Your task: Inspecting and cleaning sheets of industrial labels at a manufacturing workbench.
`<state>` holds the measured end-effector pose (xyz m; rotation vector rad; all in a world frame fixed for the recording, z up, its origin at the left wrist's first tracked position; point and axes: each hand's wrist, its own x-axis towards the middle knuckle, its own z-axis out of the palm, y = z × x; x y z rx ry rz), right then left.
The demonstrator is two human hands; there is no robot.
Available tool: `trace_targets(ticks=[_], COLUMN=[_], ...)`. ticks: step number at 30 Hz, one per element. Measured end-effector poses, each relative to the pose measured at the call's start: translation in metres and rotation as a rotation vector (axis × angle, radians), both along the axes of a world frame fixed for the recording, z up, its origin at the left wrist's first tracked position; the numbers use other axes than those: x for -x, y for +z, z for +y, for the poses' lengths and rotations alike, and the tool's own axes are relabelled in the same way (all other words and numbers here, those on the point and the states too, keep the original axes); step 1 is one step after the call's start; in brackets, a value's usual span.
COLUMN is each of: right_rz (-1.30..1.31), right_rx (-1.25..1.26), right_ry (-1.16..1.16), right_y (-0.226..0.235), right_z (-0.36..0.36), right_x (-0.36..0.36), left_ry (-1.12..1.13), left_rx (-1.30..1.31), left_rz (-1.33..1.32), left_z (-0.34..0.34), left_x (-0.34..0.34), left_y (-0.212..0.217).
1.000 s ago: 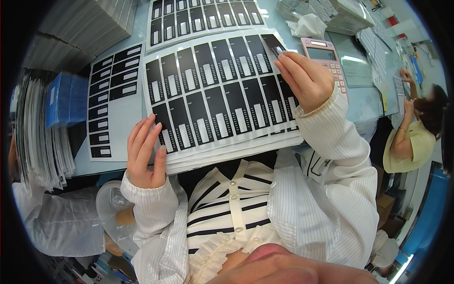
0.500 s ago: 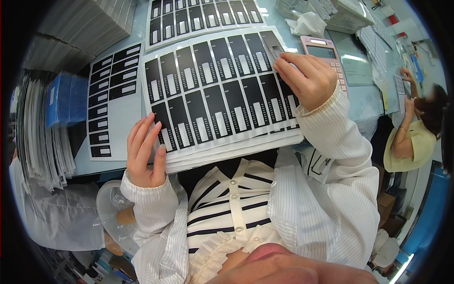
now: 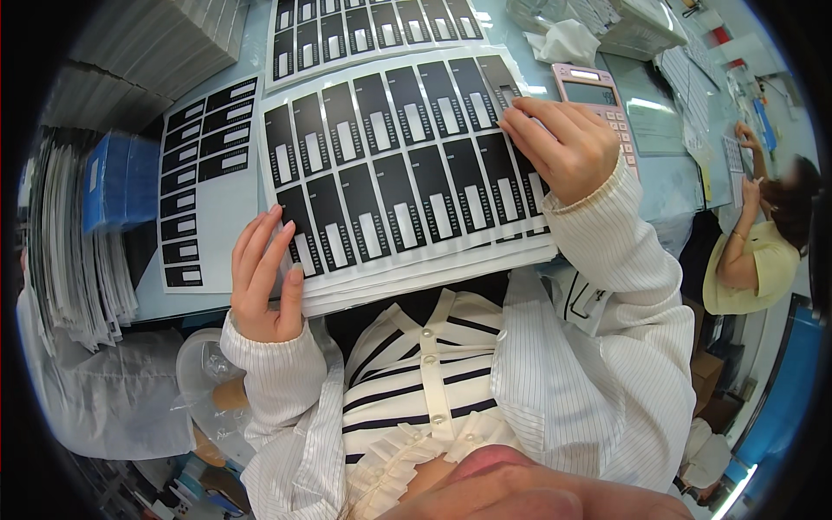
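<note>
Left hand [image 3: 264, 277] lies flat, fingers loose, pinning the lower-left corner of the label sheet stack [image 3: 407, 173] at the table's near edge. Right hand [image 3: 563, 147] curls at the top-right label, probably picking its edge; grip unclear. Keep the stack pinned, peel slow and low.

pale blue worktable [image 3: 672, 186] under bright light, blue panel [image 3: 784, 407] at right
</note>
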<state>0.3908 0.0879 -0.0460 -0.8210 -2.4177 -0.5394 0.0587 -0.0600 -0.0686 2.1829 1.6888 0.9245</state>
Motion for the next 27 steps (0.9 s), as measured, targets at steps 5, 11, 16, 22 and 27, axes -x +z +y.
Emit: trace_targets(ticks=[5, 11, 16, 22, 27], right_rz=[-0.006, -0.036, -0.032, 0.238, 0.523], right_rx=[0.005, 0.014, 0.044, 0.218, 0.874], right_ry=[-0.015, -0.028, -0.034, -0.055, -0.279], right_y=[0.001, -0.001, 0.0, 0.016, 0.012], right_z=[-0.001, -0.001, -0.002, 0.006, 0.008], right_x=[0.001, 0.0, 0.001, -0.016, -0.045], left_ry=[0.009, 0.016, -0.005, -0.008, 0.12], left_rx=[-0.023, -0.008, -0.014, -0.008, 0.06], left_rz=[-0.009, -0.001, 0.006, -0.054, -0.156], left_z=[0.001, 0.001, 0.001, -0.002, -0.001], left_x=[-0.001, -0.002, 0.001, 0.005, 0.005], left_y=[-0.001, 0.001, 0.0, -0.004, 0.006])
